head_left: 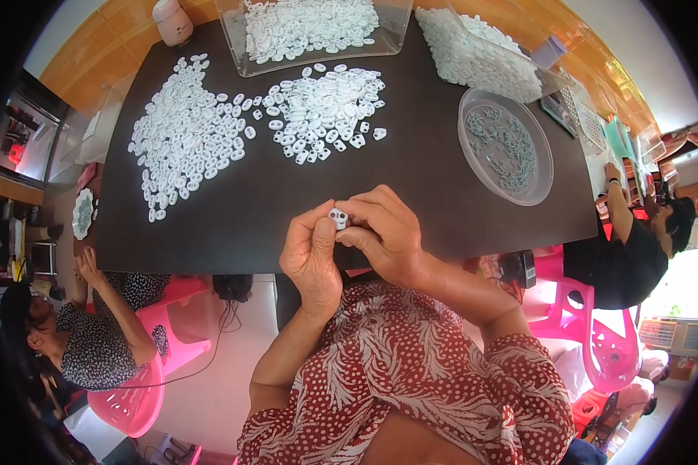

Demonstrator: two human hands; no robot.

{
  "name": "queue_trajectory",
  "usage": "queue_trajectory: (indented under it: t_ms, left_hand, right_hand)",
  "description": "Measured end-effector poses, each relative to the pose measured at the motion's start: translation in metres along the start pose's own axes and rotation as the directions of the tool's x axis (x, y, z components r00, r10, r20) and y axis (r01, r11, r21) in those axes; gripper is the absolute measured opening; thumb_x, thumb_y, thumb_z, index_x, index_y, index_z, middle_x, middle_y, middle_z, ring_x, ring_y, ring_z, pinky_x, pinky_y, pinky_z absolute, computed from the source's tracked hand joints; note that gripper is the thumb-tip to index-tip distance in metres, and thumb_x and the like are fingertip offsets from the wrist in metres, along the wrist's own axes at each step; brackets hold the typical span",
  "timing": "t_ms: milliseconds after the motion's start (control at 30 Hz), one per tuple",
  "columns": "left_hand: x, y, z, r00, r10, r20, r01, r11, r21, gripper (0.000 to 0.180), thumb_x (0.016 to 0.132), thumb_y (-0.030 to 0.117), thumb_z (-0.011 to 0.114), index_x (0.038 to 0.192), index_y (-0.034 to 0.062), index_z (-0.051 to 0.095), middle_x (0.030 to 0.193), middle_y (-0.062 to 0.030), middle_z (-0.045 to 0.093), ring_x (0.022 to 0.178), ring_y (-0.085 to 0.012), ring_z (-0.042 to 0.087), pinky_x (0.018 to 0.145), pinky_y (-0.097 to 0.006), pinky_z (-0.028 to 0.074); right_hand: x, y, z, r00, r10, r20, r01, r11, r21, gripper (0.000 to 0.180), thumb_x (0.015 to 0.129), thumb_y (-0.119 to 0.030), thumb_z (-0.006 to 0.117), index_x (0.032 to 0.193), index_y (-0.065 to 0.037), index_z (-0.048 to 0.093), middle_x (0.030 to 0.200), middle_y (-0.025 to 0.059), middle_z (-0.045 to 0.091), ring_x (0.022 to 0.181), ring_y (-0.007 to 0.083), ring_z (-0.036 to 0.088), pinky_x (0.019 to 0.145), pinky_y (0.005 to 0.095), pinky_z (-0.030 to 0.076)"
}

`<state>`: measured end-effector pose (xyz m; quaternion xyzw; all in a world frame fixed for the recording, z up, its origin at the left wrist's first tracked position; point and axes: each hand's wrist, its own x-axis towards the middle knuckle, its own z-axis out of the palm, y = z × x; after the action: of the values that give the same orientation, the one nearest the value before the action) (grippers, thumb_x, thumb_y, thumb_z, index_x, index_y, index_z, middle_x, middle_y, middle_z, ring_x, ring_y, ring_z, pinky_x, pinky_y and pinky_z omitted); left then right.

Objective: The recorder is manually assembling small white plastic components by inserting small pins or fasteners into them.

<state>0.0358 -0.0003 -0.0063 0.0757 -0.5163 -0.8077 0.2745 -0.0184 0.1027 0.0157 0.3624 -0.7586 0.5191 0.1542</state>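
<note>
Both my hands meet just above the table's near edge, around a small white plastic piece point(338, 218) with two dark round holes. My left hand point(312, 260) pinches it between thumb and fingers from the left. From the other side, my right hand point(388, 236) closes its thumb and forefinger on the same piece. Beyond them lies a pile of similar white pieces with angular outlines point(326, 108). A wider heap of white oval pieces point(186, 132) spreads to its left. To the right, a round clear plastic dish point(545, 174) holds many small grey-green slender parts.
At the table's point(233, 240) far edge stands a clear bin point(395, 43) of white ovals. A tilted clear container point(481, 58) of white pieces is right of it. A pink jar point(172, 23) stands far left. People sit at left point(93, 341) and right point(620, 256), near pink chairs point(613, 349).
</note>
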Motion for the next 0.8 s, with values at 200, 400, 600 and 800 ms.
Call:
queue_trajectory:
  t_ms: [200,400,600,800]
  left_hand:
    - [-0.0018,0.0023,0.0024,1.000,-0.012,0.013,0.013,0.999,-0.047,0.020,0.092,0.011,0.055,0.104,-0.0053,0.059,0.094,-0.0063,0.061,0.082,-0.0092,0.056,0.076,-0.022,0.045]
    - [-0.0034,-0.0007,0.0016,0.999,0.010,0.032,-0.010,1.000,-0.006,0.022,0.093,0.009,0.053,0.109,-0.0056,0.058,0.098,-0.0057,0.060,0.084,-0.0085,0.055,0.076,-0.021,0.045]
    - [-0.0068,-0.0006,0.0024,0.999,0.027,0.034,-0.024,0.996,-0.083,0.025,0.094,0.012,0.053,0.111,-0.0059,0.058,0.101,-0.0060,0.059,0.089,-0.0093,0.054,0.080,-0.022,0.044]
    - [-0.0090,-0.0023,0.0021,0.999,0.040,0.016,-0.041,0.999,0.003,0.026,0.094,0.013,0.052,0.112,-0.0056,0.058,0.103,-0.0060,0.059,0.090,-0.0097,0.053,0.081,-0.023,0.044]
  right_hand:
    - [-0.0030,-0.0027,-0.0001,0.999,0.025,-0.043,-0.023,0.999,0.036,0.032,0.068,0.000,0.070,0.098,0.002,0.061,0.083,0.0100,0.060,0.068,0.0213,0.054,0.058,0.0305,0.046]
    - [-0.0023,-0.0014,-0.0009,0.998,-0.042,-0.047,0.042,0.999,-0.008,0.029,0.069,0.001,0.069,0.096,0.002,0.060,0.084,0.0111,0.061,0.069,0.0236,0.054,0.058,0.0315,0.046]
    - [-0.0050,-0.0036,0.0050,0.991,-0.084,-0.103,0.083,0.996,-0.011,0.026,0.072,0.001,0.067,0.097,0.003,0.059,0.084,0.0116,0.060,0.069,0.0248,0.054,0.059,0.0325,0.045]
    - [-0.0091,-0.0032,0.0076,0.993,-0.052,-0.103,0.051,0.999,-0.010,0.025,0.073,0.001,0.067,0.096,0.002,0.058,0.083,0.0116,0.060,0.069,0.0247,0.053,0.059,0.0328,0.045]
